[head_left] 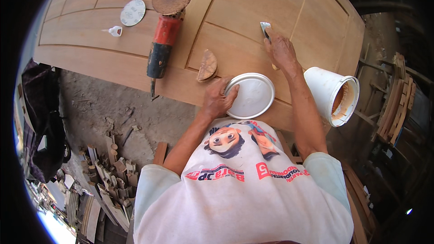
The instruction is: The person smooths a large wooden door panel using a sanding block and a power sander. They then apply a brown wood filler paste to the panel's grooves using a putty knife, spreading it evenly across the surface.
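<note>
My left hand grips the rim of a round white plastic lid at the panelled wooden door's near edge. My right hand is closed on a small scraper with a pale metal blade, over the door panel right of centre. To the right a white bucket lies on its side, its mouth toward me, with brown paste inside. A half-round wooden piece rests just left of the lid.
A red-and-black power tool with a round pad lies left of centre, beside a white disc and a small white bottle. Wood offcuts pile on the dirt floor, a dark cloth hangs left, and boards stack at right.
</note>
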Available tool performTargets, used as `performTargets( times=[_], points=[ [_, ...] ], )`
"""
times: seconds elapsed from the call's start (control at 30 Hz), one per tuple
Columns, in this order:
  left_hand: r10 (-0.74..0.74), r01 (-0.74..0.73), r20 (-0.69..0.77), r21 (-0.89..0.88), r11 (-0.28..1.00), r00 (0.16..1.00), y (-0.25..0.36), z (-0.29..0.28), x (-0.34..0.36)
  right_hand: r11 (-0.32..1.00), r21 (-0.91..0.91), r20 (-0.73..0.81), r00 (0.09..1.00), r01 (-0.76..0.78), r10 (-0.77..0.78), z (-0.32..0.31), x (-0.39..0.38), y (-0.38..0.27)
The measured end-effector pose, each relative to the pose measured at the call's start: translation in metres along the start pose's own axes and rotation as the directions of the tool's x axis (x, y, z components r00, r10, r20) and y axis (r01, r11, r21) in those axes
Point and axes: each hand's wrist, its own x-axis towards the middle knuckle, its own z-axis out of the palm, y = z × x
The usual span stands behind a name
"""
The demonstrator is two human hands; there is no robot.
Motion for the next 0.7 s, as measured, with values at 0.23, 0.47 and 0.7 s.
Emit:
performTargets(
  times=[0.23,0.47,0.7],
  points=[
    [0.022,-0.021,-0.006,0.019,1.000,1.000,-0.001,0.000,-0.001,0.993,0.110,-0.084,0.995,-0.043,0.052,0.004,0.001,-0.002],
    [0.041,-0.040,-0.023,0.026,0.999,0.999,-0.006,0.001,-0.003,0.998,0.034,0.007,0.999,-0.049,0.049,0.014,-0.019,0.003],
    [-0.004,0.003,0.042,0.020,1.000,0.999,-0.001,-0.003,-0.002,0.996,-0.065,-0.002,0.998,0.057,-0.057,-0.017,0.007,0.019]
  ],
)
